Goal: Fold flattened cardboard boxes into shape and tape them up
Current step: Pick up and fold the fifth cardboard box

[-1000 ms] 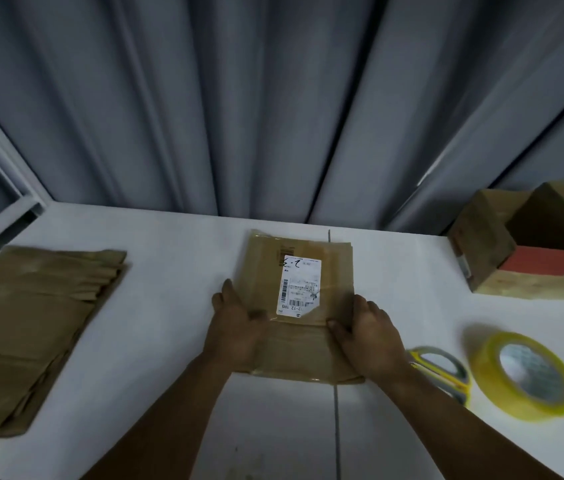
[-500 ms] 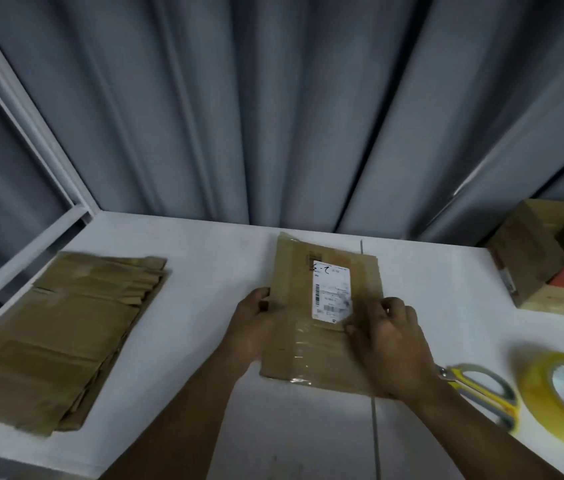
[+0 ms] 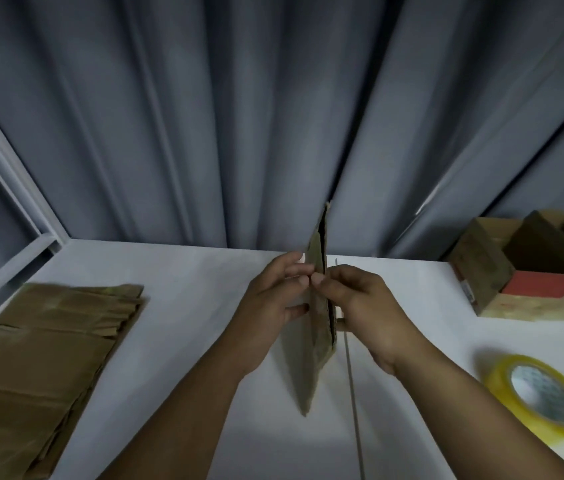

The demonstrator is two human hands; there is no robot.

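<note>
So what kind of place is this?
Probably a packing station. A stack of flattened boxes lies on the white table, a yellow tape roll sits nearby, and the left hand and right hand pinch another cardboard box.

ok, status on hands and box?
Left hand and right hand grip the flattened cardboard box, upright on edge. Not yet squared up. Tape roll clear, right.
</note>
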